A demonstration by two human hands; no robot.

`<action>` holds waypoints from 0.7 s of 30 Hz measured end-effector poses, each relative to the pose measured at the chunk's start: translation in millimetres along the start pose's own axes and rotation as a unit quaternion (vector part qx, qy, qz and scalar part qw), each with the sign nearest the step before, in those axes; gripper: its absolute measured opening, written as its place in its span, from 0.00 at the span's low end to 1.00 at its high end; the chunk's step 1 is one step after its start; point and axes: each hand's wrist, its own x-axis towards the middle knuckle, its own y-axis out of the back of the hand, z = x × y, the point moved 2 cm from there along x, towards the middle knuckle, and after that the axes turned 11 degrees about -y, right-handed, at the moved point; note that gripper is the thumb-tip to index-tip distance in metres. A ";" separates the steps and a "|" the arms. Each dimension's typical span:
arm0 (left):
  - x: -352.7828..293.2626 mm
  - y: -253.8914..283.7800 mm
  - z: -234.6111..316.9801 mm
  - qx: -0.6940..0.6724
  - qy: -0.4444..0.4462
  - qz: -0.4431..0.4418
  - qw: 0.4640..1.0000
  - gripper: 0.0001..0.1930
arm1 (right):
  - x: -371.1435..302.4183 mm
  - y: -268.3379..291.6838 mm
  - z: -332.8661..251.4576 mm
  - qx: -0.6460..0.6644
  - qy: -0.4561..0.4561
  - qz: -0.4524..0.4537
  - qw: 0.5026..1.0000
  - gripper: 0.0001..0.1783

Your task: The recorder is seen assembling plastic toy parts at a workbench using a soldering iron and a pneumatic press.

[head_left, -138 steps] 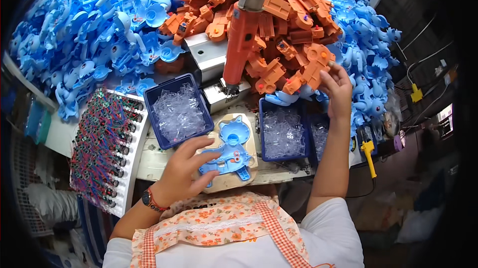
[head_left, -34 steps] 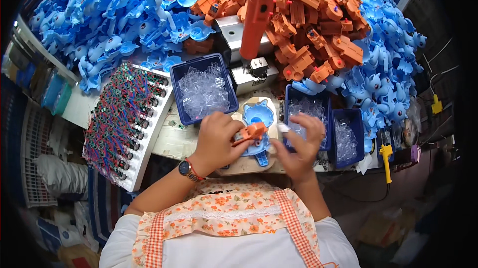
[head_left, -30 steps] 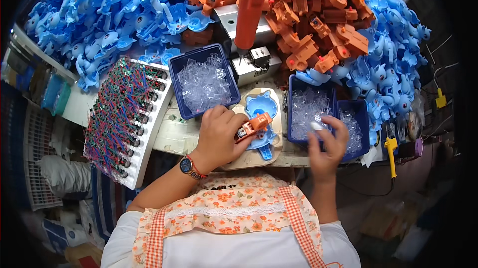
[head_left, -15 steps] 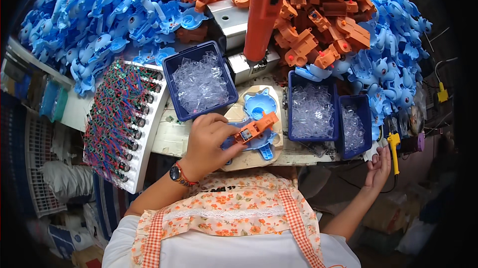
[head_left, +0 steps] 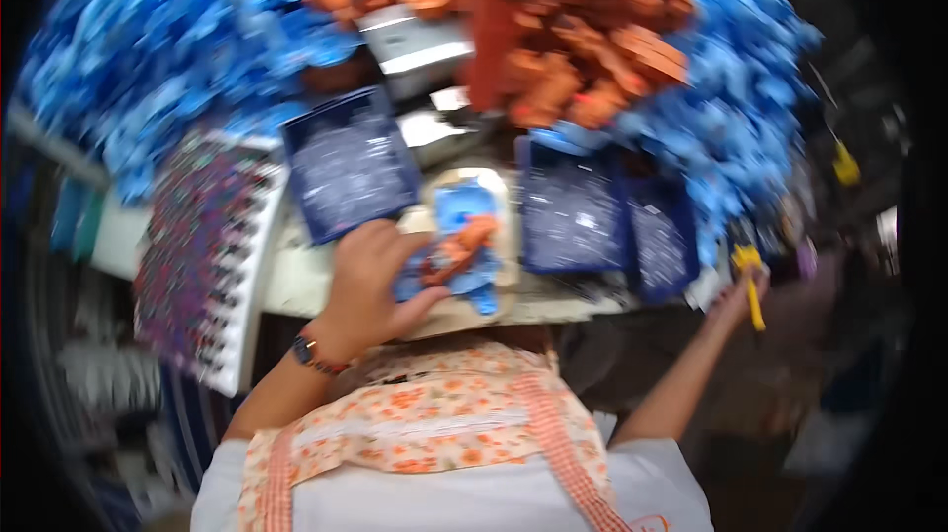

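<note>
Motion blur softens the whole view. My left hand pinches an orange plastic part between thumb and fingers. That part lies at a slant over a light blue plastic shell, which sits in a cream-coloured fixture at the table's front edge. Off to the right, my right hand is at a yellow tool whose narrow end points down. The fingers appear curled around the tool, though smeared; its exact kind is not clear.
Blue bins of clear plastic pieces flank the fixture: one on its left, two on its right. A white tray of wired parts lies left. Blue shells and orange parts are heaped behind. Another yellow tool hangs far right.
The whole view has shifted and blurred. My right hand has moved right, from beside the yellow tool onto it. The left hand stays at the fixture with the orange part.
</note>
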 end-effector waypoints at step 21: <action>-94.5 203.1 -91.3 0.287 0.288 -0.132 0.904 0.09 | -40.4 -8.2 -39.3 0.167 0.037 -0.152 0.973 0.18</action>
